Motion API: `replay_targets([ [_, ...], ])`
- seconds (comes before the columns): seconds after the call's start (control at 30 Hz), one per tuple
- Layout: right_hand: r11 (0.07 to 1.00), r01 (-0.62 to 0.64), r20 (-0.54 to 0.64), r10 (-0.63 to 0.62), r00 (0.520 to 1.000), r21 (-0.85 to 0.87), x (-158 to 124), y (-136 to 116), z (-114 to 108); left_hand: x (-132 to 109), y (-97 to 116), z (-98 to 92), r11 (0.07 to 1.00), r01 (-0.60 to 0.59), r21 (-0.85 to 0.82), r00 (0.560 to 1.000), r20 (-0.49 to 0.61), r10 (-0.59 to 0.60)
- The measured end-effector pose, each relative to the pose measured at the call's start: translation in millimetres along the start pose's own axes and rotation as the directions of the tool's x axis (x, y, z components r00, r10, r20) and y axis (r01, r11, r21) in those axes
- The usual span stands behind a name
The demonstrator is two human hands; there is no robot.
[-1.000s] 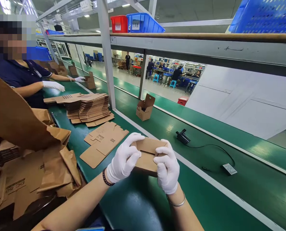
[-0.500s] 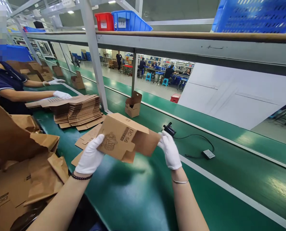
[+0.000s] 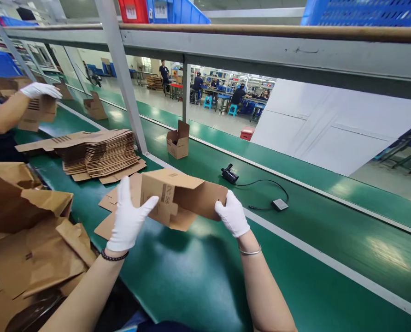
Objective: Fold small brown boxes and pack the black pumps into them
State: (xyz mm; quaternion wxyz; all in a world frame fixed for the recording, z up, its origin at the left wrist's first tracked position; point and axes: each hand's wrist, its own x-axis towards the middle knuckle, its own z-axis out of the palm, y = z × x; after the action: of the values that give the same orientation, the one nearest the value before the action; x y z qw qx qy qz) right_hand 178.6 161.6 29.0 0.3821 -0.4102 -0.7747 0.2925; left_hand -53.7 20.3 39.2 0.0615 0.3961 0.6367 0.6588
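Observation:
A partly folded cardboard box (image 3: 157, 196) hangs over the green work surface, its open end turned to the right. My right hand (image 3: 231, 214), in a white glove, grips the box's long flap at the right. My gloved left hand (image 3: 129, 216) is beside the box's left end, thumb and fingers spread wide; whether the thumb touches the cardboard I cannot tell. Behind my left hand lie loose flat cardboard blanks (image 3: 108, 198), and beyond them rises a stack of flattened boxes (image 3: 102, 154).
On the green belt stand an open box (image 3: 178, 142) and a black device (image 3: 229, 174) cabled to a small block (image 3: 279, 204). A metal post (image 3: 120, 74) rises behind the stack. Brown paper and cardboard (image 3: 49, 249) fill the left. A co-worker's gloved hand (image 3: 41, 90) holds another box.
My left hand has opened off the box's left side, while my right hand keeps the flap. The box has turned to show more of its inside. The co-worker's hand has lifted, with a box.

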Motion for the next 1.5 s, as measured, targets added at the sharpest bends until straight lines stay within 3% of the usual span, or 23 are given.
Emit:
replay_targets([
  [0.03,0.998,0.038,0.027,-0.036,0.999,-0.057,-2.4,-2.8,-1.1,0.4,0.8,0.1,0.972,-0.158,0.175,0.987,0.028,0.156],
  [0.07,0.992,0.083,0.065,-0.077,0.995,-0.097,-5.3,-6.7,-2.1,0.6,2.1,1.2,0.906,-0.299,0.301,0.954,0.125,0.274],
  [0.1,0.985,0.134,0.108,-0.122,0.987,-0.112,-8.6,-11.6,-3.1,0.6,3.6,3.5,0.837,-0.412,0.360,0.906,0.259,0.335],
  [0.17,0.974,0.210,0.186,-0.191,0.964,-0.089,-15.2,-22.6,-6.0,0.0,5.7,11.2,0.768,-0.533,0.354,0.811,0.471,0.346],
  [0.2,0.973,0.219,0.214,-0.201,0.956,-0.067,-18.1,-27.7,-8.6,-0.4,5.8,16.0,0.768,-0.543,0.340,0.794,0.506,0.337],
  [0.27,0.984,0.178,0.252,-0.167,0.953,-0.020,-22.1,-34.8,-16.6,-1.6,4.0,25.6,0.806,-0.507,0.307,0.816,0.473,0.333],
  [0.4,0.989,-0.033,0.342,-0.018,0.940,0.145,-21.3,-33.2,-38.0,-5.7,-2.8,39.5,0.886,-0.409,0.218,0.854,0.434,0.288],
  [0.53,0.907,-0.234,0.469,0.046,0.882,0.351,-12.8,-21.6,-50.6,-10.0,-6.8,48.5,0.926,-0.320,0.201,0.866,0.459,0.200],
  [0.6,0.866,-0.280,0.476,0.056,0.878,0.415,-8.7,-18.2,-53.0,-11.0,-7.3,52.9,0.933,-0.299,0.198,0.870,0.459,0.181],
  [0.83,0.859,-0.277,0.237,0.188,0.953,0.430,-3.6,-18.3,-56.1,-13.2,-1.1,69.5,0.932,-0.283,0.227,0.860,0.490,0.142],
  [1.0,0.863,-0.162,-0.032,0.201,0.979,0.479,1.0,-8.0,-72.2,-13.5,-5.8,80.4,0.956,-0.205,0.211,0.864,0.498,0.075],
  [1.07,0.904,-0.127,-0.227,0.236,0.945,0.409,2.8,6.5,-89.9,-11.4,-13.7,83.5,0.965,-0.157,0.209,0.876,0.481,0.038],
  [1.1,0.931,-0.146,-0.342,0.264,0.902,0.335,2.9,15.9,-100.9,-10.3,-18.4,84.8,0.969,-0.125,0.213,0.883,0.470,0.010],
  [1.2,0.933,-0.354,-0.605,0.316,0.731,0.059,-0.8,45.5,-135.3,-10.6,-32.3,88.6,0.974,0.004,0.225,0.899,0.425,-0.102],
  [1.27,0.859,-0.504,-0.659,0.329,0.676,-0.089,-4.2,58.1,-151.8,-15.0,-39.6,91.0,0.972,0.075,0.224,0.904,0.396,-0.161],
  [1.4,0.787,-0.593,-0.641,0.371,0.672,-0.167,-6.0,49.8,-157.2,-25.4,-51.1,88.2,0.979,0.068,0.193,0.923,0.361,-0.135],
  [1.5,0.817,-0.553,-0.568,0.379,0.731,-0.165,-5.7,24.9,-145.5,-24.6,-63.9,66.6,0.919,-0.072,0.388,0.940,0.334,-0.068],
])
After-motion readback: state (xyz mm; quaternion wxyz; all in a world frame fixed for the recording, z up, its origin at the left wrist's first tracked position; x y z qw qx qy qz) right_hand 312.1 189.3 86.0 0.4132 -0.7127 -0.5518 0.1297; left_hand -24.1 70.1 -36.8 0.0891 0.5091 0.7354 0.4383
